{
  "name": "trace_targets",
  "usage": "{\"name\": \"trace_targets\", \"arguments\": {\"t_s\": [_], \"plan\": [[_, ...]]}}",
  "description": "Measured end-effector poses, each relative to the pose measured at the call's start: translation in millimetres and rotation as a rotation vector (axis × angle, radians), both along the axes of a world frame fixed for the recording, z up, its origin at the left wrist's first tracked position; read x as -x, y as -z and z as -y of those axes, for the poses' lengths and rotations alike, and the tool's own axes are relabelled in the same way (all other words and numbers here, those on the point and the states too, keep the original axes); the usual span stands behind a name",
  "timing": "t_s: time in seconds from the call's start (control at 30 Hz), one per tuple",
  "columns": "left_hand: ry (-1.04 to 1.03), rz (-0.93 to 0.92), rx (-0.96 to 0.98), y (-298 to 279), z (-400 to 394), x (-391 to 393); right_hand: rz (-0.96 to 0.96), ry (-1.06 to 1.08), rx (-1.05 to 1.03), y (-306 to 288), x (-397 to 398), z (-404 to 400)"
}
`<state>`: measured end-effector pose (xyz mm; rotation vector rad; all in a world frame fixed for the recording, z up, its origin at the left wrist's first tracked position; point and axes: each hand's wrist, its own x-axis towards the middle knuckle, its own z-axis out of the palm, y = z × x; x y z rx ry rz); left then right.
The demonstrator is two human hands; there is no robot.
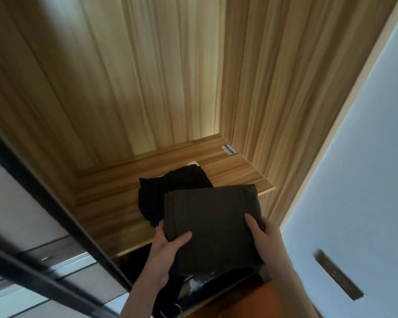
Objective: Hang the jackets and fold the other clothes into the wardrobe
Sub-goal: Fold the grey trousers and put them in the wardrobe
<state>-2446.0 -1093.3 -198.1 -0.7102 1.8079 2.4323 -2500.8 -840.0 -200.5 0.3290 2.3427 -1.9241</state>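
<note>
Both hands hold a folded dark brown garment (213, 223) out in front of the wardrobe (170, 76). The left hand (164, 253) grips its near left corner, thumb lying on top of the cloth and the fingers curled underneath. The right hand (261, 235) grips the near right edge the same way, thumb on top pointing forward, fingers hidden below the fabric. The garment is a flat, roughly square fold with ribbed bands along its left and far edges. Its far part overlaps the front edge of the wooden shelf (115, 212); whether it touches the shelf cannot be told.

A black garment (170, 189) already lies on the shelf, partly covered by the brown one, with a bit of white cloth (192, 163) showing at its far end. A small label (228, 149) sits near the shelf's back right corner. The dark frame of a sliding door (55, 203) crosses the left side. On the right is a pale door (354, 180) with a recessed metal handle (338, 280). Below the shelf, dark items lie in shadow, too unclear to name.
</note>
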Motion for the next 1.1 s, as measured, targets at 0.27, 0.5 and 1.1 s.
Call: {"name": "trace_targets", "arguments": {"t_s": [0.27, 0.5, 1.1], "plan": [[-0.225, -0.116, 0.114, -2, 22, 43, -0.060, -0.172, 0.081, -5, 77, 44], [-0.398, -0.083, 0.349, 3, 49, 92, -0.054, -0.318, 0.071, -7, 146, 83], [-0.351, 0.028, 0.509, 50, 65, 139, 0.091, -0.379, 0.020, 42, 198, 111]]}}
